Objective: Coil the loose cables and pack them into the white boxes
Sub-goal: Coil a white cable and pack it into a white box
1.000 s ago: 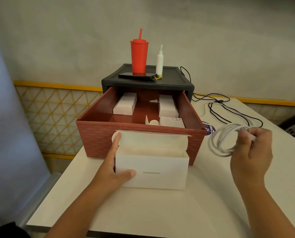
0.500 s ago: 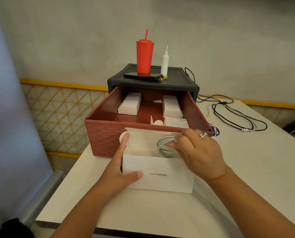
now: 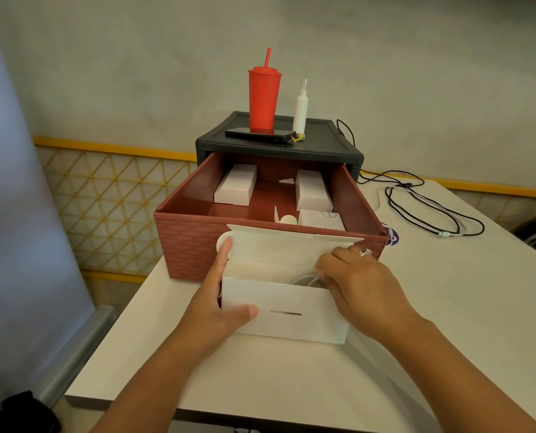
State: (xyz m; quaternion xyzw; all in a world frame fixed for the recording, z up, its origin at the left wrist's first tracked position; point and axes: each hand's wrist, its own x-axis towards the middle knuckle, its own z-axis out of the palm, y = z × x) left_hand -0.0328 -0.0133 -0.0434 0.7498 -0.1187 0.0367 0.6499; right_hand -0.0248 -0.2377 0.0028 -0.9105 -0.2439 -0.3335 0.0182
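Cable (image 3: 307,280), white and coiled, sits low in the open white box (image 3: 287,314) at frame centre, only a few loops showing above the front wall. The right hand (image 3: 358,284) reaches in over the box's right end, its fingers (image 3: 324,271) curled down onto the coil, seemingly pinching it, though the tips are hidden. The left hand (image 3: 221,303) steadies the box's left end, thumb across the front panel and index finger up against the raised lid (image 3: 287,243), fingers spread.

By my reading one coil is nearly packed; the lid has yet to be closed. One black cable (image 3: 422,203) lies loose on the worktop (image 3: 466,307) at right of frame, uncoiled.

Behind the box, the red drawer (image 3: 195,242) stands pulled out of the black cabinet (image 3: 323,142). Inside it I count three more white boxes: one at back left, one at back right, one near front right.
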